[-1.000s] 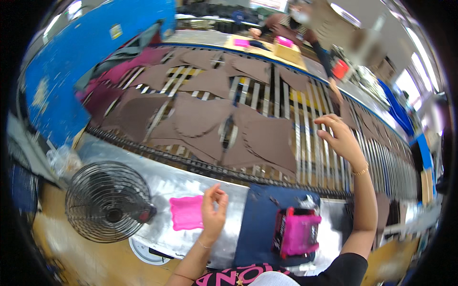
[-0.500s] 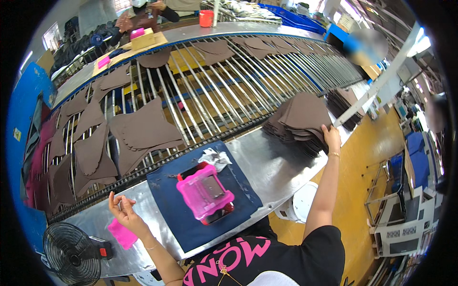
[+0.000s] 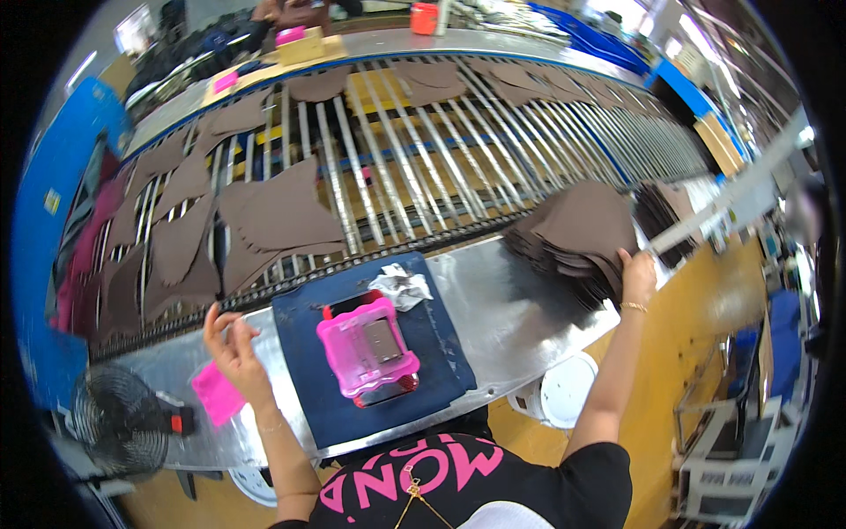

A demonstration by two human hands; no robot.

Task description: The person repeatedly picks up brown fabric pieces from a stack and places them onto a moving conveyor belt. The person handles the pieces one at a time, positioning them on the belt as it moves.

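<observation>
My right hand (image 3: pixel 638 277) is at the right edge of a thick stack of brown cut panels (image 3: pixel 577 220) on the metal table, thumb on the edge and the other fingers partly hidden. My left hand (image 3: pixel 234 353) is raised over the table's left part, palm up, its fingers loosely bent and apart with nothing in them. Beside it lies a pink cloth-like piece (image 3: pixel 217 393). Between my hands, a pink plastic frame-like holder (image 3: pixel 357 348) with a grey block in it rests over a red-and-black object on a dark blue mat (image 3: pixel 441 357). Crumpled white tissue (image 3: pixel 402 286) lies behind it.
A roller conveyor (image 3: pixel 388 194) runs along the table's far side, carrying more brown panels (image 3: pixel 278 212). A black fan (image 3: pixel 119 414) stands at left. A pale post (image 3: pixel 727 207) slants beside the stack; a white bucket (image 3: pixel 568 391) is below. Another person (image 3: pixel 304 13) is across the conveyor.
The view has shifted a little. My left hand has turned, with its fingers pointing more upward. My right hand stays at the stack's edge.
</observation>
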